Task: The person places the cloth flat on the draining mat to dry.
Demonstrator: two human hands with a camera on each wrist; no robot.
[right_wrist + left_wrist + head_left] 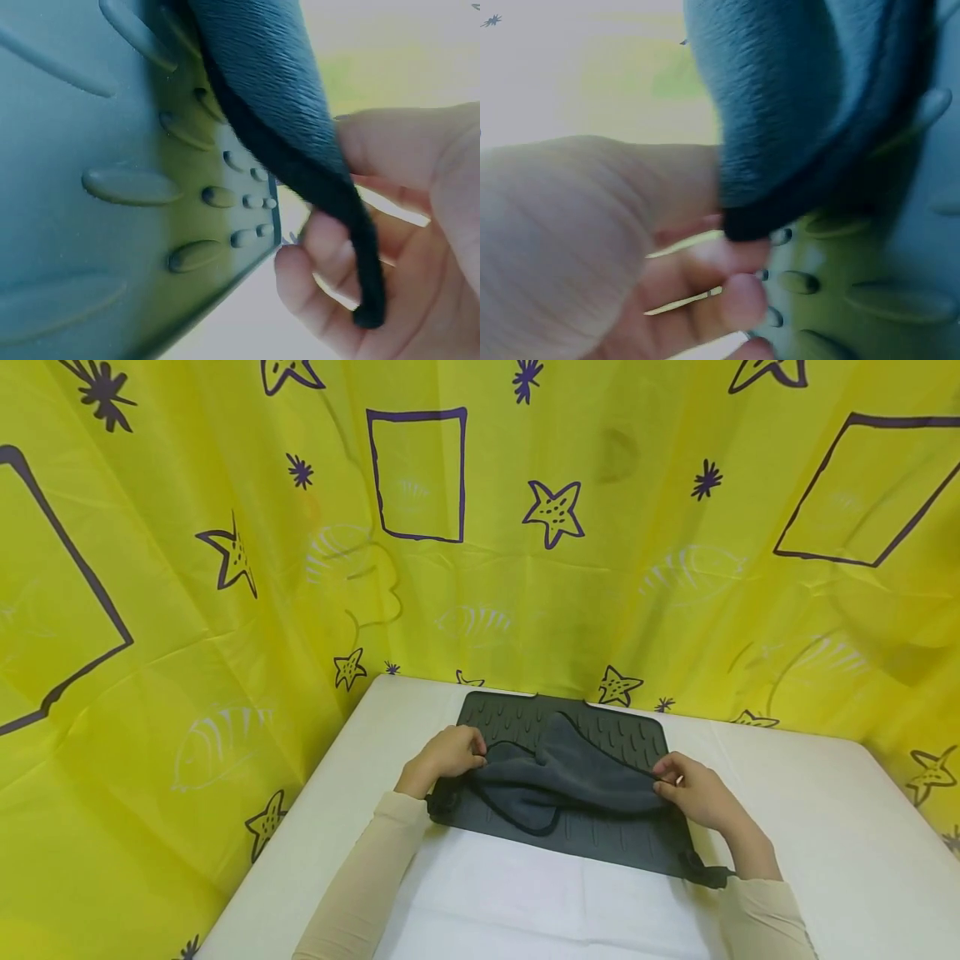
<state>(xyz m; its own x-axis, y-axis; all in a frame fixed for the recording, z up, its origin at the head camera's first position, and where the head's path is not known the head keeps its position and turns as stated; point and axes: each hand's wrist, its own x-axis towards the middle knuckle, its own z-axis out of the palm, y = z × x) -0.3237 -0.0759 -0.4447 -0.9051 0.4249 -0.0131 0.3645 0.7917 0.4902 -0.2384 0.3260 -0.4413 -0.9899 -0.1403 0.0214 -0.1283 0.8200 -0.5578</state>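
A dark grey cloth [592,772] with black edging hangs folded and rumpled between both hands, over a dark ridged mat [630,843]. At its left end, my left hand [447,752] pinches an edged corner between thumb and fingers; the left wrist view shows the cloth [772,112] rising from that pinch. My right hand [693,789] pinches the opposite end. In the right wrist view, the cloth [262,75] passes between thumb and fingers, and a black strip of edging dangles past the fingertips. One rounded fold droops low toward the mat's near side.
The mat lies on a white table [810,827], with raised oblong ridges [131,186] across its surface. Near the person, a white sheet [555,902] covers the table. A yellow curtain [480,577] printed with stars and fish surrounds the table's back and sides.
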